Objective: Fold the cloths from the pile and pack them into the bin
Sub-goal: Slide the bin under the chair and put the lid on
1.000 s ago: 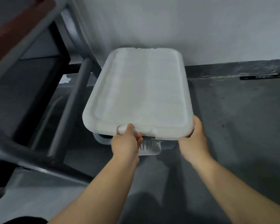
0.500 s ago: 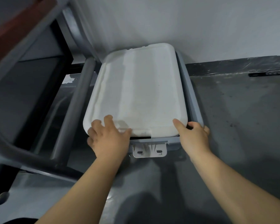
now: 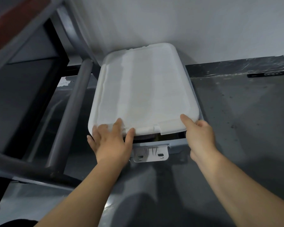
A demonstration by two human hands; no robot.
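Observation:
A grey-blue bin [image 3: 177, 144] stands on the floor against the wall, with a white latch [image 3: 150, 153] hanging at its near end. A white lid [image 3: 143, 89] lies on top of it, shifted a little left, and a dark gap shows under its near edge. My left hand [image 3: 111, 141] rests flat on the lid's near left corner, fingers spread on top and thumb at the edge. My right hand [image 3: 198, 136] grips the near right corner, thumb on top and fingers curled at the rim. No cloths are in view.
A dark metal frame with a round bar [image 3: 69, 115] runs along the bin's left side, close to the lid's edge. The white wall [image 3: 187, 22] with a dark skirting is right behind the bin. Grey floor [image 3: 246, 122] lies to the right.
The lid has come down from the air onto the bin. My left hand let go of the lid's front tab and now lies flat on the near left corner.

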